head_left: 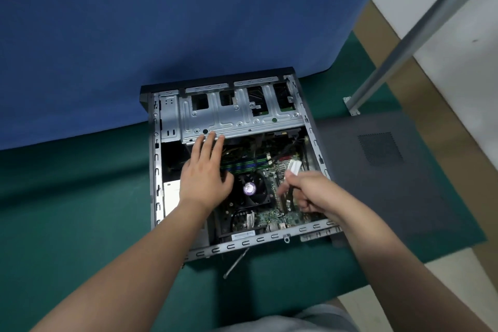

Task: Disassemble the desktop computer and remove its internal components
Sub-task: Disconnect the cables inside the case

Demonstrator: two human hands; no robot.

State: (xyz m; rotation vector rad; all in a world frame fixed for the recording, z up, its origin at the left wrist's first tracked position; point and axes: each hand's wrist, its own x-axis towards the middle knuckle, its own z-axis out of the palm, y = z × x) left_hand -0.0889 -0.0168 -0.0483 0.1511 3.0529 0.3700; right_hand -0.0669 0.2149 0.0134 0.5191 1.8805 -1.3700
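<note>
The opened desktop computer case (155,170) lay on the green mat (67,210) against its far edge. The left hand (204,172) reached in with straight fingers touching the silver drive cage (237,113). Above the motherboard (272,217), the right hand (310,193) gripped a white cable connector (293,166).

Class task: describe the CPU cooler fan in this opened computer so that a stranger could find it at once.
Start at the open grey metal computer case on the green mat. On the green motherboard inside, between the two hands, sits the square black CPU cooler fan. Only it carries a round, shiny purple sticker at its centre.
</note>
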